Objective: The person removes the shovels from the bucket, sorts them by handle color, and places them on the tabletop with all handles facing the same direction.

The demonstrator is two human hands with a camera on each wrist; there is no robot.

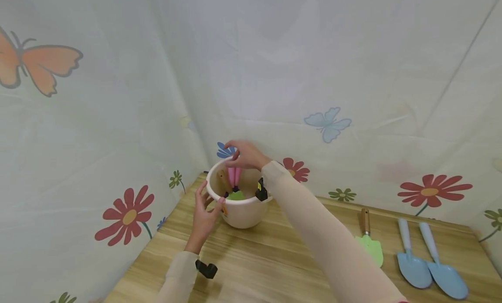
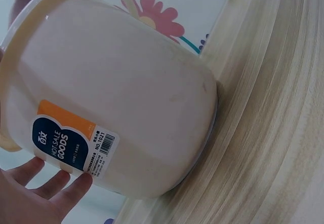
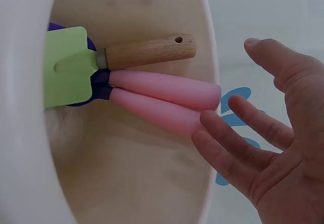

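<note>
A cream bucket [image 1: 243,217] with a label on its side stands on the wooden surface. My left hand [image 1: 204,220] rests against its left side, fingers spread and fairly straight, fingertips touching the wall beside the label [image 2: 73,140]. Above the far rim is my right hand [image 1: 249,156], fingers loosely bent. Its fingertips are at the ends of two pink handles [image 3: 162,89], with nothing gripped between fingers and thumb. Those handles join dark purple blades. Next to them inside the bucket lies a wooden-handled trowel [image 3: 149,50] with a light green blade, which partly covers the purple ones.
To the right on the wooden surface [image 1: 266,268] lie another green trowel [image 1: 370,248] with a wooden handle and two blue trowels [image 1: 415,268], their blades touching. A white sheet [image 1: 274,76] printed with flowers and butterflies hangs behind and at the left.
</note>
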